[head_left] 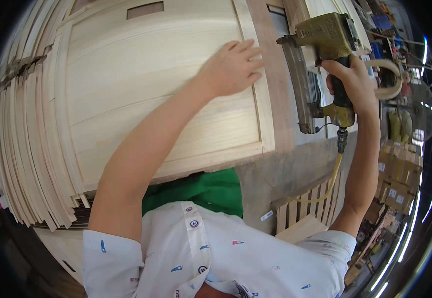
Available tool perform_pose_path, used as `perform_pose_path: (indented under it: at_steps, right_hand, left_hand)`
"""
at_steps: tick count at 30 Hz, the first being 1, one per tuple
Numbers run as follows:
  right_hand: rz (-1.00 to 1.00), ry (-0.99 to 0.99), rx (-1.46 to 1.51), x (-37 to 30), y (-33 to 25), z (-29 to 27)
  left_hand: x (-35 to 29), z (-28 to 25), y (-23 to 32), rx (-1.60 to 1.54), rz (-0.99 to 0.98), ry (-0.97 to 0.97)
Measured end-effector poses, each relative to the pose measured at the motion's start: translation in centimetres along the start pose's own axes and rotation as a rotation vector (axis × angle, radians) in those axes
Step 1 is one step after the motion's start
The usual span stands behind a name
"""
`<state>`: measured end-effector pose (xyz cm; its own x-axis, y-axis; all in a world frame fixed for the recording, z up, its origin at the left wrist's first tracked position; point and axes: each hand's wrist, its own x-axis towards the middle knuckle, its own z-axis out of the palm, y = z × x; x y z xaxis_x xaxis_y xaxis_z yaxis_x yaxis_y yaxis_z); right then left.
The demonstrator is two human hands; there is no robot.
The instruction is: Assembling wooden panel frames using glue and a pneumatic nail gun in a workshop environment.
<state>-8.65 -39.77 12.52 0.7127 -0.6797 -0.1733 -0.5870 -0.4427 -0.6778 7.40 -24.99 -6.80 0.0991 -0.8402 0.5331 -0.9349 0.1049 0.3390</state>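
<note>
Left grip (233,69): while the wooden panel (151,104) lies flat, fingers loosely spread over its right edge, holding nothing; contact unclear.
Right grip (356,82): wrapped round nail gun (327,39) handle.
Nail gun: right of panel, apart from it.
Yellow hose (336,174): runs from gun, right of panel.
Wood strips (32,144): stacked left of panel.
</note>
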Motion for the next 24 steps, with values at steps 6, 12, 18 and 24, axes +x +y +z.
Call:
perform_pose_path:
  at_steps: [6, 12, 18, 24]
  right_hand:
    - [0.044, 0.008, 0.012, -5.5, 1.7, -0.4]
    - [0.112, 0.014, 0.018, -10.0, 3.0, 0.0]
    - [0.136, -0.011, 0.107, -14.2, 4.3, 0.5]
    - [0.201, 0.074, 0.112, -18.8, 7.1, 1.1]
  left_hand:
    - [0.1, 0.4, -1.5, 0.047, 0.042, 0.011]
    - [1.6, -2.4, 1.3, -0.010, 0.098, -0.303]
    - [-2.4, -1.8, 7.4, -0.098, 0.303, -0.264]
    - [-6.3, -3.5, 13.5, -0.213, 0.011, -0.240]
